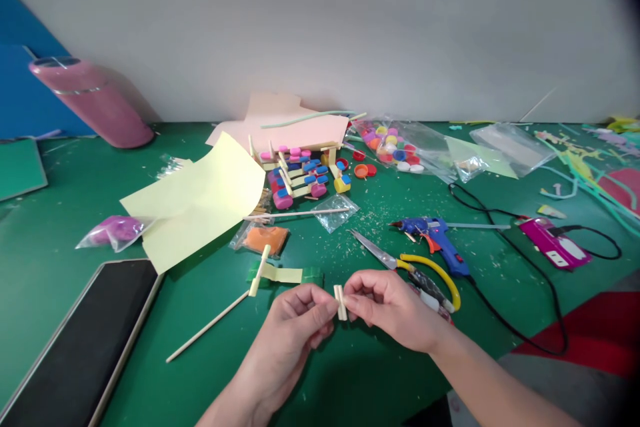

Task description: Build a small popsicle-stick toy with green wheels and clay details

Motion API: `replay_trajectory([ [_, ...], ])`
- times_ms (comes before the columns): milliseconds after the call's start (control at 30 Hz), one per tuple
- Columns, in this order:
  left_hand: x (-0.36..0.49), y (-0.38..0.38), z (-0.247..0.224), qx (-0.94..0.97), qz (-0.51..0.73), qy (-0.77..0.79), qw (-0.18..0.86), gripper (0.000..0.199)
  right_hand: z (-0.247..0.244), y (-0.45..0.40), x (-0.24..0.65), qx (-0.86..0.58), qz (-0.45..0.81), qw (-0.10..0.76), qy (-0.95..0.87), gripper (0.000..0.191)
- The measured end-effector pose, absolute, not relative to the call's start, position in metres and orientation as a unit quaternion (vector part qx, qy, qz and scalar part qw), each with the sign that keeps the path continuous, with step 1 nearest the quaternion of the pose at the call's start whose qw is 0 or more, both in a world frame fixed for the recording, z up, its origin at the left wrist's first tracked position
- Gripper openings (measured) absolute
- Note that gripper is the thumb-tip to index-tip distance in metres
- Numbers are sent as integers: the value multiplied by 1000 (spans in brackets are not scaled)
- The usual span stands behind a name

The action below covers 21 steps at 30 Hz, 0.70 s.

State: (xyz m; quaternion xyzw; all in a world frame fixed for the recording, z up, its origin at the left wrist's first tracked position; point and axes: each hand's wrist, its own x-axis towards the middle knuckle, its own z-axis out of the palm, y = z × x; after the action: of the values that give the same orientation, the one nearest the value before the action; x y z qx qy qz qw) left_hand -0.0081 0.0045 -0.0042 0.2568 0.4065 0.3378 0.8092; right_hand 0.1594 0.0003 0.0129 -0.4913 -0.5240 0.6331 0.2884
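Between my two hands, low in the middle of the view, is a small bundle of short pale wooden sticks (341,303), held upright. My left hand (300,320) pinches it from the left with thumb and forefinger. From the right, the thumb and fingers of my right hand (385,307) are closed on its other side. Just beyond my left hand lies a green and cream strip piece (286,275) with a short stick across it. A long wooden stick (207,327) runs from there toward the front. Scissors (383,253) with yellow handles lie beyond my right hand.
A blue glue gun (433,240) with its black cord (540,280) lies right, near a purple power strip (553,243). A phone (80,347), yellow paper (200,203) and pink bottle (95,103) are left. Small coloured assemblies (300,177) and a bag of bottle caps (393,147) stand behind.
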Motion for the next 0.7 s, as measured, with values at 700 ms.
replay_trajectory([
  [700,-9,6,-1,219,345,394,823,20,9,-10,157,-476,484,329,-656,46],
])
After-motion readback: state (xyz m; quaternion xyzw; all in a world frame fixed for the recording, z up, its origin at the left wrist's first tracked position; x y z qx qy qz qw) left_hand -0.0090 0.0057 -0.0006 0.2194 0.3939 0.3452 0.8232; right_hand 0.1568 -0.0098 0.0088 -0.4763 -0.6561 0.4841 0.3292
